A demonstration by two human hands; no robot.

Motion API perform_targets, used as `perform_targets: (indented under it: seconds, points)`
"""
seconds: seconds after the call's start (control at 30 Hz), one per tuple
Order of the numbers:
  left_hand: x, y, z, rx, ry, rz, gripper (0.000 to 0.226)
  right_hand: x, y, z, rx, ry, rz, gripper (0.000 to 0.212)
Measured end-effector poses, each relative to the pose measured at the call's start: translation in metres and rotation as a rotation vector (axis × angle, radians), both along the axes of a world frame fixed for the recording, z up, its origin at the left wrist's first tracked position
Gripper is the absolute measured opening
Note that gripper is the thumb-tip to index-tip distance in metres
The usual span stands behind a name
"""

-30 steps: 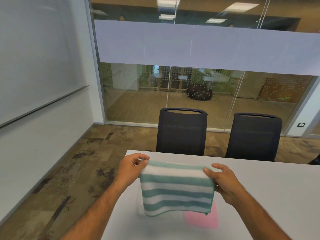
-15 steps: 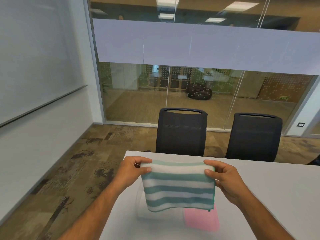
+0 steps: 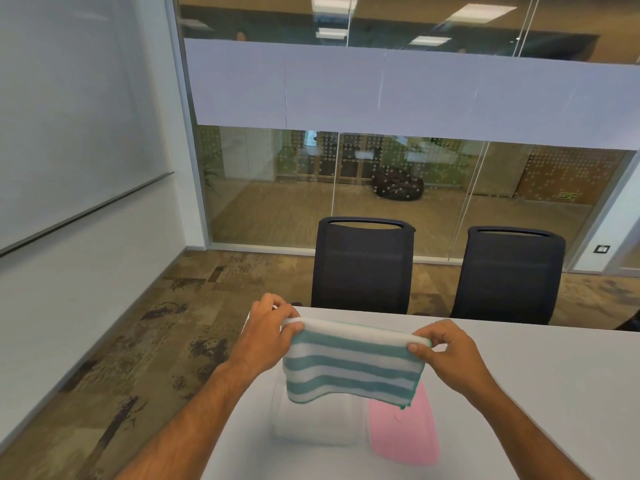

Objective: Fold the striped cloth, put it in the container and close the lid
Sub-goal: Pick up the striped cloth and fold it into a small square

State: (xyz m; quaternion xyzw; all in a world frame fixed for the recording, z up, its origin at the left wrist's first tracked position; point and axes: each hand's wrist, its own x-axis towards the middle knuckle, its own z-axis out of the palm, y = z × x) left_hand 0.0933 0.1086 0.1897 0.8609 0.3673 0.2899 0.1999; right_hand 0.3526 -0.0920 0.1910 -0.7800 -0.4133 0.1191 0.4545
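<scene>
A teal and white striped cloth (image 3: pixel 351 365) hangs folded in the air above the table. My left hand (image 3: pixel 268 332) pinches its top left corner and my right hand (image 3: pixel 446 355) pinches its top right corner. Beneath the cloth a clear plastic container (image 3: pixel 315 424) stands on the white table (image 3: pixel 536 393), open at the top, partly hidden by the hanging cloth. Just to its right lies the pink lid (image 3: pixel 403 431), flat on the table.
Two black office chairs (image 3: pixel 362 268) (image 3: pixel 507 275) stand at the table's far side. The table's left edge runs close by my left forearm, with patterned carpet (image 3: pixel 138 358) below. A glass wall is behind the chairs.
Both hands have lifted the cloth a little and drawn its top edge taut. The cloth now hangs shorter, and more of the container and lid shows below it.
</scene>
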Motion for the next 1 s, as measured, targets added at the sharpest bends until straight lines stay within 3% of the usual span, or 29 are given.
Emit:
perform_targets:
  seconds: [0.2,0.33,0.47,0.6,0.67,0.73,0.83,1.0]
  points:
    - [0.011,-0.006,0.007,-0.190,-0.239,-0.042,0.003,0.002,-0.002,0.001,0.045,0.110,0.116,0.004]
    - [0.019,-0.008,0.013,-0.113,-0.364,-0.071,0.009,0.002,-0.003,0.001,0.051,0.163,0.206,0.009]
    - [0.022,-0.010,0.025,-0.003,-0.301,-0.215,0.020,0.002,-0.004,0.001,-0.003,0.157,0.249,0.011]
    - [0.032,-0.021,0.036,0.062,-0.086,-0.426,0.030,-0.020,0.009,0.006,0.012,0.121,0.301,0.048]
    - [0.039,-0.032,0.041,0.094,0.022,-0.475,0.038,-0.038,0.019,0.010,0.025,0.137,0.372,0.071]
    - [0.045,-0.041,0.043,0.125,0.065,-0.494,0.045,-0.058,0.030,0.012,0.038,0.177,0.430,0.081]
    - [0.045,-0.046,0.043,0.075,0.049,-0.486,0.062,-0.078,0.044,0.011,0.058,0.159,0.382,0.067]
    - [0.016,-0.031,0.031,-0.197,0.130,-0.473,0.117,-0.072,0.039,0.007,0.141,0.242,0.283,0.035]
